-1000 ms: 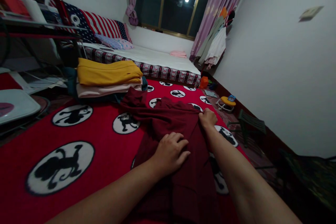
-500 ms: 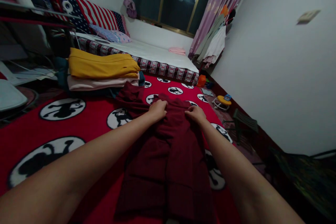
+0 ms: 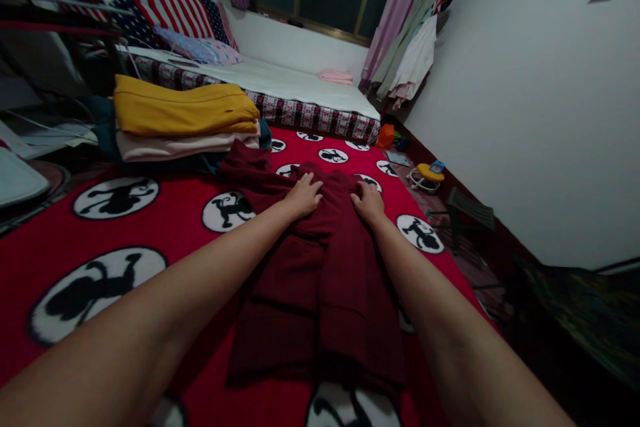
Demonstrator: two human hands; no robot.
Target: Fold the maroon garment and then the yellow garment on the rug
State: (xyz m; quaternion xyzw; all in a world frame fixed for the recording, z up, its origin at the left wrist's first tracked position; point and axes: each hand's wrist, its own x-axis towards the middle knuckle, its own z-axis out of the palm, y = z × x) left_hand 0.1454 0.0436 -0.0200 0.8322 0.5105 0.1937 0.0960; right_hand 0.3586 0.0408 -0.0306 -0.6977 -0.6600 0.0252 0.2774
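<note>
Resting on the upper part of a maroon garment (image 3: 345,280), the left hand (image 3: 303,197) now lies with its fingers stretched out and parted, where half a second ago they were curled at the cloth; the right hand (image 3: 369,203) is at the garment's right edge, fingers lightly bent, and I cannot tell whether any fabric is pinched there; a second ago the left hand was lower, over the middle of the cloth. The garment lies on a red blanket (image 3: 180,227), its lower hem now fully in view with a white circle (image 3: 353,407) showing below it. The maroon fabric looks matte and soft, with shallow creases across the body, a long narrow strip lying lengthwise near the middle and a bunched part reaching left toward a folded stack; that stack has smooth mustard-yellow cloth (image 3: 185,107) on top, rounded at its folds, over a pale pink layer (image 3: 190,145) and dark teal fabric (image 3: 103,127); the blanket appears plush, its white ovals bearing black long-limbed figures.
</note>
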